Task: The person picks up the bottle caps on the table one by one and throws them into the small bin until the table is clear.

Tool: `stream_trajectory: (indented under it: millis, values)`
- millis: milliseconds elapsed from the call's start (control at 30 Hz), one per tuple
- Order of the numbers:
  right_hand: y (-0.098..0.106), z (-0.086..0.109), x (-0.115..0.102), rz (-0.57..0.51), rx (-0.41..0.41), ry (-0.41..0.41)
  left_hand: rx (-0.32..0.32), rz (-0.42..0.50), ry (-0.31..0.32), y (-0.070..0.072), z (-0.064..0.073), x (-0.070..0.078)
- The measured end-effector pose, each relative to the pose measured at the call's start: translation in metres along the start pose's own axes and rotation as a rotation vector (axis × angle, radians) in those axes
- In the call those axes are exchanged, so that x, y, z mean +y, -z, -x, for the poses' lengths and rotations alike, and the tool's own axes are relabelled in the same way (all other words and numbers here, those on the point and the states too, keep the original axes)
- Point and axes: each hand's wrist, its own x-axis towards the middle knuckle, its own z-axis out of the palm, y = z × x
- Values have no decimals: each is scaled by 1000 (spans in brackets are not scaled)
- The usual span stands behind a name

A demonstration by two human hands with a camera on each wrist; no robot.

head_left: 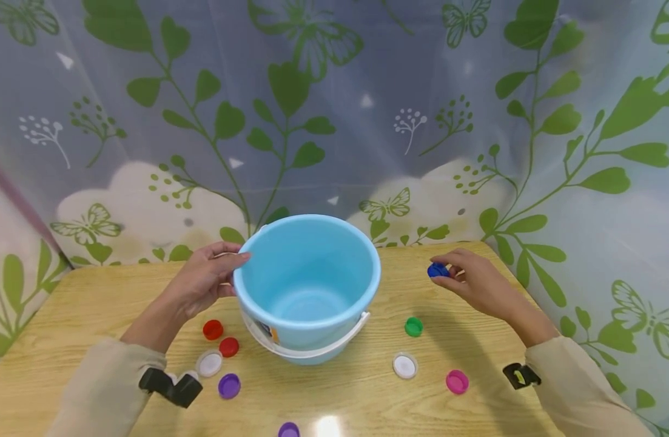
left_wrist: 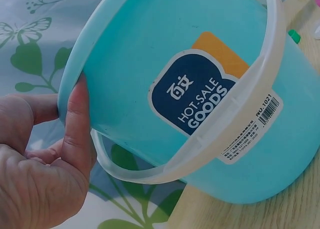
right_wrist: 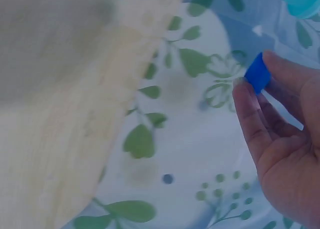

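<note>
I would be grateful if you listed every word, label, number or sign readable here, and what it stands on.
"HOT-SALE GOODS": on the dark-blue label of the bucket.
"NO.1021" (second letter not sharp): on the white sticker, beside a barcode.
Two stylised Chinese characters, not surely readable: same label.
Fine print on the sticker: too small to read surely.
Blue cap and other caps: no readable text.

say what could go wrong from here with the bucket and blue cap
The right grip pinches the small blue cap, which might slip and drop. The left grip holds the bucket at its rim, so it could tip. If the bucket shifts, it may knock a red cap beside it.
</note>
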Motion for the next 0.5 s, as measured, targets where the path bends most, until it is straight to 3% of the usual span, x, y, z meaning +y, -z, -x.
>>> stream_trajectory:
  millis: [267, 500]
  values:
    - [16, -25, -27, -1, 53, 17, 3, 1, 4, -2, -1, 0]
    - [16, -57, -57, -71, 74, 93, -3, 5, -2, 0, 0, 0]
